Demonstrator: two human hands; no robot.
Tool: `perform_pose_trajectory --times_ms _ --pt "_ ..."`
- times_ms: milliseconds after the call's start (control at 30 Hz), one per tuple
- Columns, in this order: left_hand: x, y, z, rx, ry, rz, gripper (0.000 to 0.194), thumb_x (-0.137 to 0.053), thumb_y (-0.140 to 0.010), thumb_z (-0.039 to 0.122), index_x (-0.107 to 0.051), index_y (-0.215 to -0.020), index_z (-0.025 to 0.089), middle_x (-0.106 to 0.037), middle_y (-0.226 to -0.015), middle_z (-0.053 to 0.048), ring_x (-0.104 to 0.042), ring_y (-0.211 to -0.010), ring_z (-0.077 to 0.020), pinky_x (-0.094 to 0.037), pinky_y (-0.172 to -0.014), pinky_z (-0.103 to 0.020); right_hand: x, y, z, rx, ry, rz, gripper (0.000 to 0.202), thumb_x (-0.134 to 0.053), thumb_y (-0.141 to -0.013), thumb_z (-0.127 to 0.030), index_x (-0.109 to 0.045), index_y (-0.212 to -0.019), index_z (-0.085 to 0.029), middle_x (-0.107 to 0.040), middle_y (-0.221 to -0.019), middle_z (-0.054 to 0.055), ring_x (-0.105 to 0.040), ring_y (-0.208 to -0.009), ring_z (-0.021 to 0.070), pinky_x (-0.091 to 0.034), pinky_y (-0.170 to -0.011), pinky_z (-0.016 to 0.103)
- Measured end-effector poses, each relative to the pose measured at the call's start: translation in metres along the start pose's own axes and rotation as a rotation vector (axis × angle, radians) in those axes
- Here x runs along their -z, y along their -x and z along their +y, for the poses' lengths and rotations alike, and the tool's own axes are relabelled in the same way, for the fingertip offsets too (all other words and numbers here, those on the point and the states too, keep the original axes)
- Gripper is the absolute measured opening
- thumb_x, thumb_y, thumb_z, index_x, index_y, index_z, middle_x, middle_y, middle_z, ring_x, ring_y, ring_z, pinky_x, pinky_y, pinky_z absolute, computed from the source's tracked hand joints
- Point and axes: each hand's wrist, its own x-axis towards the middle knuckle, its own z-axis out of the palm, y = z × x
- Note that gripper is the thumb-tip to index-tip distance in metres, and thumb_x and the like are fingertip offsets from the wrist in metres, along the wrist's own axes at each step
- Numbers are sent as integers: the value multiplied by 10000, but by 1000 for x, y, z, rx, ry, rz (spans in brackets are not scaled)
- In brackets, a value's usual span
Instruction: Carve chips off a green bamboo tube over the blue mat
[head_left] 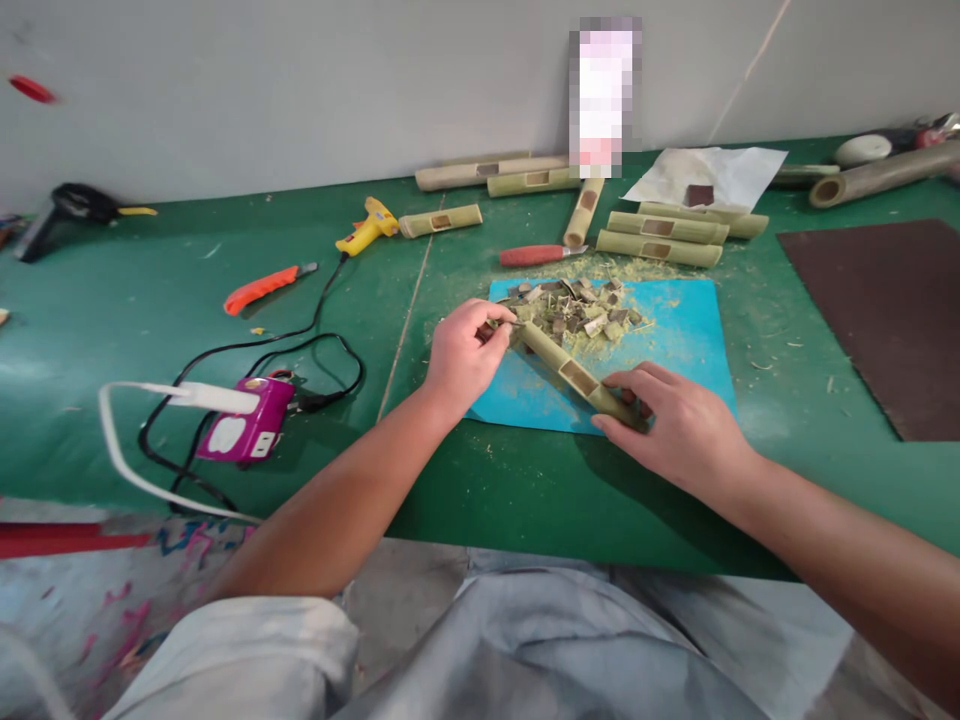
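Observation:
A green bamboo tube [551,352] with a rectangular opening cut in its side lies slantwise over a blue mat [686,340]. My right hand [667,420] is closed around its lower right end. At the upper left end is my left hand [472,350], its thumb and index finger pinched on something small and dark that I cannot make out, close to the tube's tip. Chips and shavings [577,310] are heaped on the mat just beyond the tube.
Behind the mat lie a red-handled knife [532,256] and several cut bamboo tubes [660,248]. To the left are a yellow glue gun [367,230], an orange cutter [262,290] and a purple power socket [251,420] with cables. A brown sheet [885,320] lies at the right.

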Motion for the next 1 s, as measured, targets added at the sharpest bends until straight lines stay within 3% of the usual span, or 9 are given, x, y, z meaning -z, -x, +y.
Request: perform_pose_trajectory --times_ms 767,1000 --pt "1 0 -2 -3 -10 11 122 -612 -821 74 -689 -856 162 -672 -839 -10 -552 -620 -71 -467 -611 -194 0 0 0 20 6 13 274 -635 -840 -408 -659 -1032 -214 -658 -881 28 -601 -687 150 -462 -628 294" --pt "-3 -3 -6 -66 -112 32 122 -604 -835 80 -679 -873 169 -674 -855 -22 -566 -660 -94 -494 -674 -229 0 2 -1 71 64 24 334 -600 -864 -390 -627 -1146 -213 -676 -946 53 -641 -776 187 -474 -647 313"
